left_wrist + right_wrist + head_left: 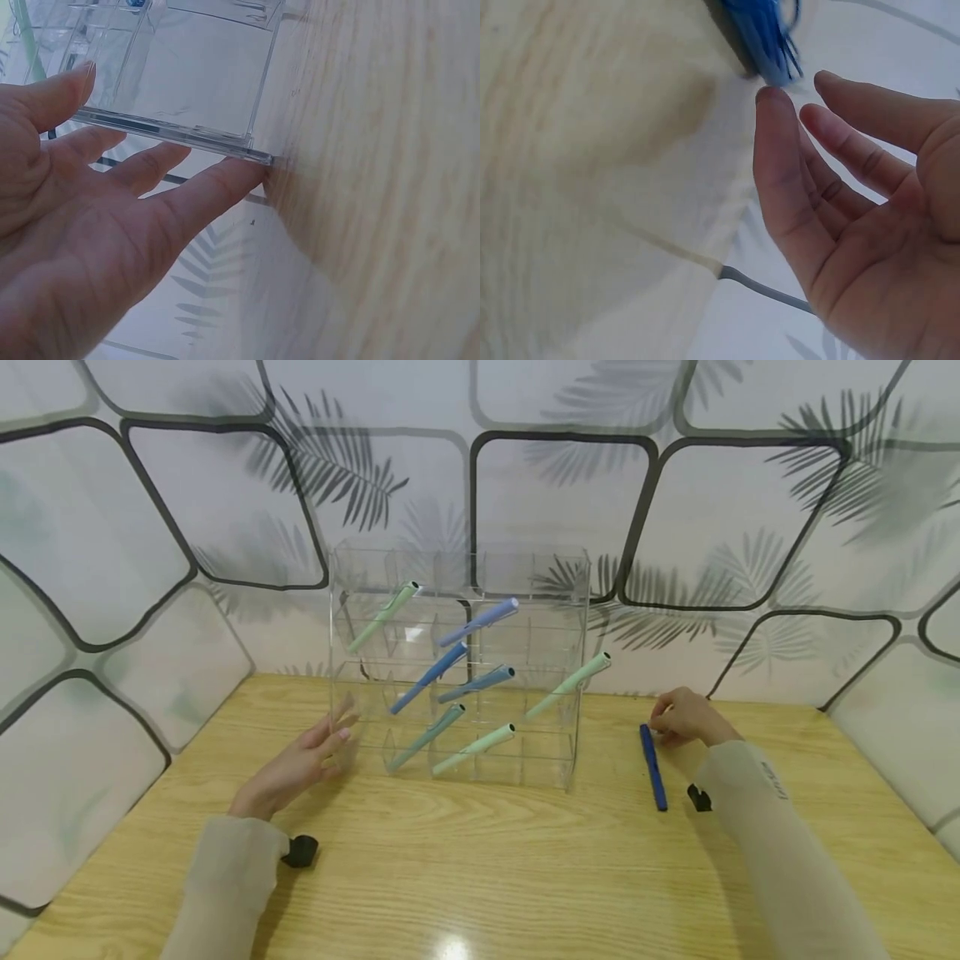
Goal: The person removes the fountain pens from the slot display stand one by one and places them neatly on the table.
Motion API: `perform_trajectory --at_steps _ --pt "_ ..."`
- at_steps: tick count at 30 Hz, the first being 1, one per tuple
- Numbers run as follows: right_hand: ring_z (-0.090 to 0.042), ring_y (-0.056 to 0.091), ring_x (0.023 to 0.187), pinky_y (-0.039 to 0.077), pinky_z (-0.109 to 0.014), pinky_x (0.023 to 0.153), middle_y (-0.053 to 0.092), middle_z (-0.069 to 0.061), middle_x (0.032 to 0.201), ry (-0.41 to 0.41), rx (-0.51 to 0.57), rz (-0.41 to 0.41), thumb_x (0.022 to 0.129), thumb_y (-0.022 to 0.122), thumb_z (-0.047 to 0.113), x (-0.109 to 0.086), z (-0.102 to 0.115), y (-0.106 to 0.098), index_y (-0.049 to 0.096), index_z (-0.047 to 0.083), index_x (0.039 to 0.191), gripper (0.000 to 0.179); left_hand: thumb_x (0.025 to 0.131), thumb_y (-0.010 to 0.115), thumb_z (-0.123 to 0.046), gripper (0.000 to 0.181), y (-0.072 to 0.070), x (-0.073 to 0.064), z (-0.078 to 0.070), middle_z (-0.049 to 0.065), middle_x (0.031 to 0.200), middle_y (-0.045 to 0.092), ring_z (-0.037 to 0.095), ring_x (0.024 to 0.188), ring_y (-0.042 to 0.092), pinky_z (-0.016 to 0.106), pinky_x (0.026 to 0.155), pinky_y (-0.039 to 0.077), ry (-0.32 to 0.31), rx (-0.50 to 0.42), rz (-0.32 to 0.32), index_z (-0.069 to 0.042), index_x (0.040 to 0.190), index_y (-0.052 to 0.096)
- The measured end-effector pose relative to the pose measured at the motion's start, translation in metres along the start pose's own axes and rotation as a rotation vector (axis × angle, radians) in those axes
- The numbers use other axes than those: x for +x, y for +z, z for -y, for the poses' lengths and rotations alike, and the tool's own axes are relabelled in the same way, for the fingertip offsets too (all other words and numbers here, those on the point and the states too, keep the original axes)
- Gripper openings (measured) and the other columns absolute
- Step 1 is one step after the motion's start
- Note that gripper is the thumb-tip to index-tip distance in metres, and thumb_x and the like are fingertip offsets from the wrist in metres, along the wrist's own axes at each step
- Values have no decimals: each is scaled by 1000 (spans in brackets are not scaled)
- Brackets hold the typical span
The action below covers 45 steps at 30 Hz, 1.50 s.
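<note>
A dark blue pen [653,768] lies just left of the right hand [688,717].

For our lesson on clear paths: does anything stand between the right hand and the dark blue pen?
Nothing visible does: the right hand is beside the far end of the dark blue pen.

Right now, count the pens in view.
8. In the clear rack: light green pen, lilac pen highest; bright blue pen, grey-blue pen, mint pen mid-height; teal pen, pale green pen lowest. On the table: dark blue pen.
</note>
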State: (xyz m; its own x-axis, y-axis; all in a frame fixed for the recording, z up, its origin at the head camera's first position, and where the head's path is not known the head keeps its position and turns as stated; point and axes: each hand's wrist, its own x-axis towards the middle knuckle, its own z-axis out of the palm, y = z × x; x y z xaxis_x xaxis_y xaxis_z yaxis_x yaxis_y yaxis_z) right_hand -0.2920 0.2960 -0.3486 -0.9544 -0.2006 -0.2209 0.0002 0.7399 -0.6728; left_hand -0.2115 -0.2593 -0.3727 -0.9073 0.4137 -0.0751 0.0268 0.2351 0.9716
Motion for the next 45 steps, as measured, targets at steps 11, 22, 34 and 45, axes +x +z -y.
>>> perform_trajectory --at_steps 11,22,34,45 --pt "-33 71 87 62 -43 76 63 -33 113 -37 34 -78 103 58 8 -14 29 -32 54 -17 120 31 113 34 -32 68 -3 -2 -1 19 168 -7 48 150 -2 73 112 16 1 6 5 -21 163 -11" --pt "-6 68 90 61 -32 80 52 -31 135 -142 201 -153 106 56 17 -27 68 -50 46 -14 138 46 112 36 -38 70 -3 0 2 18 168 -5 46 151 -2 71 113 16 -3 0 -3 -22 164 -9" --pt "-9 69 91 61 -31 80 67 -4 110 -278 308 -224 103 63 13 -37 108 -54 51 -12 134 43 113 34 -35 68 -1 -1 1 18 168 -6 47 151 -2 72 113 15 -3 4 4 -21 164 -9" --pt "-20 69 97 59 -27 80 71 -2 108 -430 361 -299 98 71 14 -34 132 -46 66 -3 119 28 113 36 -34 68 1 0 -2 18 169 -4 48 150 2 72 112 18 -18 11 -3 -22 164 -8"
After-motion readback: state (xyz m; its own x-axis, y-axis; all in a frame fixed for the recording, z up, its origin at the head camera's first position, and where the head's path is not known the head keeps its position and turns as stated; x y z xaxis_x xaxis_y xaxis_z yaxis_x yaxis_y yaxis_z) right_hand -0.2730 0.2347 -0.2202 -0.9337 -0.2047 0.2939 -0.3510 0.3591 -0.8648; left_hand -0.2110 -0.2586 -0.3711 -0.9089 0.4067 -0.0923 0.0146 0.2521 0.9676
